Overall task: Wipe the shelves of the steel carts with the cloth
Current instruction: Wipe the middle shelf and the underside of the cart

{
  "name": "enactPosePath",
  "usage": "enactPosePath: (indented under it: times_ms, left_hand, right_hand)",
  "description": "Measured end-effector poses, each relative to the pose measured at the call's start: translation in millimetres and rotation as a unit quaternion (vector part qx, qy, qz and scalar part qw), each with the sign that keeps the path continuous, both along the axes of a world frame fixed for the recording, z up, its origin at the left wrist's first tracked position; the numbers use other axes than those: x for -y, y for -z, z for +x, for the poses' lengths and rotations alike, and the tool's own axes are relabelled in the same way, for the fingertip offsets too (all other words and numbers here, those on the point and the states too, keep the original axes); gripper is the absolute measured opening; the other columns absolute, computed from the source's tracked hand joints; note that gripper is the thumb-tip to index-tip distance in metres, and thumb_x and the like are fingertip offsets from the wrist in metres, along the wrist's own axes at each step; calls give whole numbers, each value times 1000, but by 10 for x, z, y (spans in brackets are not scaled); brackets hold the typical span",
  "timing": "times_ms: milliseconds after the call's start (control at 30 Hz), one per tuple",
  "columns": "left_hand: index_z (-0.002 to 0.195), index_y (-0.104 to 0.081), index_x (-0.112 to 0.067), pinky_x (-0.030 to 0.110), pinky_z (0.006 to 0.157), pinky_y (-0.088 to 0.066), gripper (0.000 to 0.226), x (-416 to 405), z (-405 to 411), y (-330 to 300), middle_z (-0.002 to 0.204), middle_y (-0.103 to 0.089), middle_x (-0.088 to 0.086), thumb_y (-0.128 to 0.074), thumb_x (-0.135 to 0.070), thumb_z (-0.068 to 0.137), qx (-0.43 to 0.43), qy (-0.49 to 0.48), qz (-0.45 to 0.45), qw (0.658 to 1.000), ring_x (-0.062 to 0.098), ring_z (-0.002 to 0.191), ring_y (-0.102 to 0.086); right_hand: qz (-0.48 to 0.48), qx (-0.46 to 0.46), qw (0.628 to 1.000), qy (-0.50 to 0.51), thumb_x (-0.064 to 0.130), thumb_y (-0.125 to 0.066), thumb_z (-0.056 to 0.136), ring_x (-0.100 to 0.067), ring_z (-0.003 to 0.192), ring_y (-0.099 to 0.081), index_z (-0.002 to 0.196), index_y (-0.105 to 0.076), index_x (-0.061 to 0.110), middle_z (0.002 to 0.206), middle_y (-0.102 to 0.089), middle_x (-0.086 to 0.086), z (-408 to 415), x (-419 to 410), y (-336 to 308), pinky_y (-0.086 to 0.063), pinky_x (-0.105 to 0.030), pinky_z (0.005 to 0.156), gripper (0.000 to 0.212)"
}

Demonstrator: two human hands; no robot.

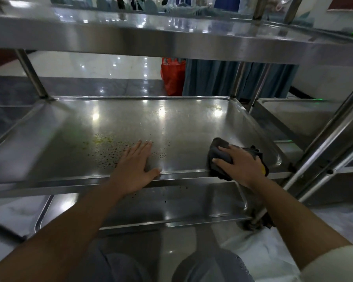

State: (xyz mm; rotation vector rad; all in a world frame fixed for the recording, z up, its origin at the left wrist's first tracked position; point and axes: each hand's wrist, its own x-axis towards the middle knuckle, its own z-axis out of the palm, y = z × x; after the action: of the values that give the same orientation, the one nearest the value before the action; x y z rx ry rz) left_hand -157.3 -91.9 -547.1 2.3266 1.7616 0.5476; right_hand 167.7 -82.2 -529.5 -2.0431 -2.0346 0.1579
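My right hand [239, 166] curls its fingers over the dark cloth [220, 157] and grips it against the middle shelf [130, 123], near the right front corner. My left hand [136, 161] lies flat with straight fingers on the same shelf, holding nothing, just right of brown crumbs [108, 151] and a yellow stain [102, 138].

Glossy, smooth steel middle shelf [171, 123] flecked with dried specks; dark, soft, matt cloth [222, 155].
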Motion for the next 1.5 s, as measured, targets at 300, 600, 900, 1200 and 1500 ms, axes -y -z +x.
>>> enactPosePath:
  times_ms: [300,600,900,1200,1500]
  left_hand:
    - [154,-11,-19,42,117,3,72,84,-497,-96,162,-8,3,-38,-53,96,-48,-57,42,996,19,149,1]
    - [154,-7,-13,52,116,9,125,222,-1874,-70,163,-1,5,7,-94,60,-211,-175,-46,961,19,149,8]
    - [154,-3,-9,50,116,10,107,289,-2017,100,163,-1,8,9,-82,76,-214,-204,-23,955,21,149,10]
    - [150,-24,-8,54,117,-5,86,359,-2502,71,160,-17,12,-12,-69,90,-188,-221,-14,957,26,149,-6]
    - [152,-14,-7,49,119,-5,101,450,-2942,109,161,-13,14,-2,-77,81,-197,-261,-61,943,28,149,-5]
  right_hand:
    - [-62,6,978,-198,82,-25,78,-18,147,-5,139,-24,57,158,-11,20,-1407,-9,88,9,-64,108,67]
    - [-85,27,994,-56,78,-29,82,-17,147,-3,141,-26,56,159,-7,18,-1021,-65,20,6,-66,108,63]
    - [-95,23,964,-248,79,-15,77,-20,147,5,142,-17,57,159,-1,18,-2851,-23,75,17,-65,105,69]
    - [-82,34,965,-246,91,-7,67,-12,147,2,147,-16,48,159,-2,18,-2675,83,-61,7,-62,112,91]
    - [-103,39,965,-237,70,-19,90,-12,147,4,141,-21,57,158,-2,20,-2951,-16,-3,10,-61,111,53]
